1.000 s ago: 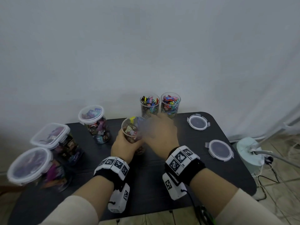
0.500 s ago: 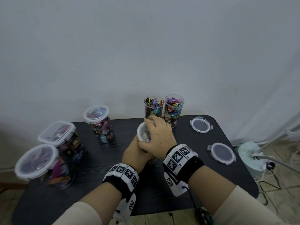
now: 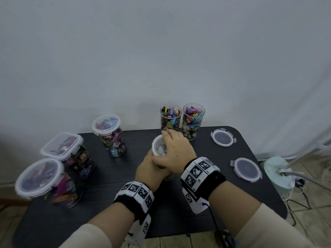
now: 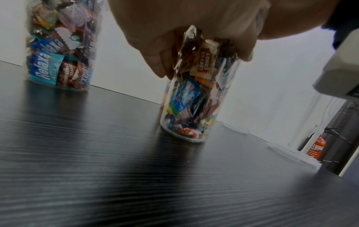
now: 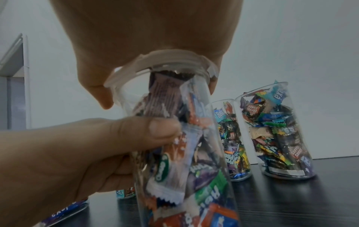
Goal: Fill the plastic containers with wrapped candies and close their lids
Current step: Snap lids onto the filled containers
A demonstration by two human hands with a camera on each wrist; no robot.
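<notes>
A clear round container (image 3: pixel 158 145) packed with wrapped candies stands mid-table, a white-rimmed lid (image 5: pixel 165 61) on its mouth. My left hand (image 3: pixel 148 170) grips its side; in the right wrist view its thumb lies across the wall, and in the left wrist view its fingers (image 4: pixel 159 58) wrap the container (image 4: pixel 192 107). My right hand (image 3: pixel 176 151) lies over the lid, palm down, with thumb and fingers curled over the rim. Two uncovered containers (image 3: pixel 171 118) (image 3: pixel 193 120) full of candies stand behind. Two loose lids (image 3: pixel 223 137) (image 3: pixel 246 169) lie at the right.
Three lidded candy containers (image 3: pixel 110 135) (image 3: pixel 71 154) (image 3: pixel 48 183) stand along the left of the black table (image 3: pixel 179 212). A white wall is close behind. A pale green appliance with cables (image 3: pixel 277 172) sits on the floor to the right.
A second ago the central container's mouth was uncovered and my right hand was blurred above it. Now the lid is on it under my right hand. My left hand has kept its hold.
</notes>
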